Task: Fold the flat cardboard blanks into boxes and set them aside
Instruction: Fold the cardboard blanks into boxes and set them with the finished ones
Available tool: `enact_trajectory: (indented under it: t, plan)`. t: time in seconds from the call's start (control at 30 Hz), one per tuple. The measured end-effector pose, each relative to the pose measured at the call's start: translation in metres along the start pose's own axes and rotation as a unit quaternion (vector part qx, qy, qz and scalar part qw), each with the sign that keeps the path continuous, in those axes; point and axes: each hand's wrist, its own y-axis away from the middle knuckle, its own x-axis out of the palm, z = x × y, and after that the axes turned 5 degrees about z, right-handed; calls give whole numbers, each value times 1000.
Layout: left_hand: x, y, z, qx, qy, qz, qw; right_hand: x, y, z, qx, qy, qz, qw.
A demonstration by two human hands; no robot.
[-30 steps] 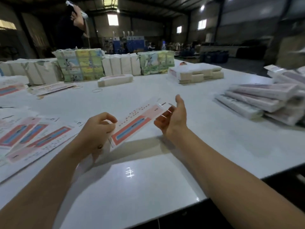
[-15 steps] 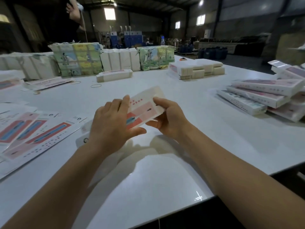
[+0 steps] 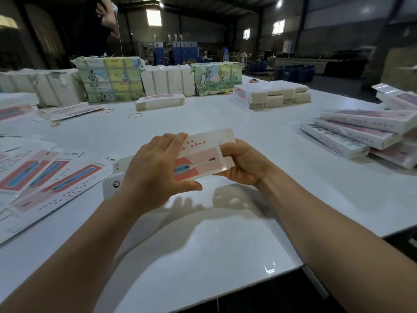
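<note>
A pink-and-white cardboard blank (image 3: 203,154) with a red and blue print is held above the white table (image 3: 203,245), between both hands. My left hand (image 3: 153,172) grips its near left part, fingers over the top and thumb underneath. Around the blank's right end curl the fingers of my right hand (image 3: 243,163). The blank's left end pokes out behind my left hand. Flat blanks (image 3: 52,177) lie fanned out at the left. Folded boxes (image 3: 361,132) are piled at the right.
Wrapped bundles (image 3: 112,80) and white stacks (image 3: 273,93) line the far side of the table. A small stack of blanks (image 3: 159,102) and loose rubber bands (image 3: 135,115) lie mid-table. A person's raised arm (image 3: 108,16) shows at the far left. The table's near edge runs bottom right.
My hands have come together on the blank. It was stretched flat between them; now my left hand covers its left half and my right hand wraps its right end.
</note>
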Motion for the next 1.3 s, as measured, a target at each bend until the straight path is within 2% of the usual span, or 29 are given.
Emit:
enact_trajectory:
  t: [0.2,0.3,0.5,0.67,0.83,0.93,1.07,1.17,1.3]
  plan:
    - [0,4,4,5,-56,10,998,1,2,-1,45,123,-65,989]
    - [5,2,3,-17,-63,31,997,2,0,-3,28,201,-107,973]
    - [11,-1,2,-46,-51,26,997,-3,-4,-9,-3,256,-160,953]
    - [11,-4,2,-66,-44,-4,997,-3,-5,-12,-9,242,-169,955]
    - [8,-7,4,-120,-40,-3,992,3,-9,-7,-80,118,-224,964]
    - [5,-9,5,-139,-38,10,989,9,-9,-10,-128,169,-293,932]
    - [4,-8,3,-158,-39,15,987,19,-11,-22,-168,282,-407,852]
    - [5,-8,2,-168,-48,29,984,24,-14,-28,-172,347,-403,829]
    - [8,-9,2,-165,-42,51,984,26,-18,-31,-154,382,-375,831]
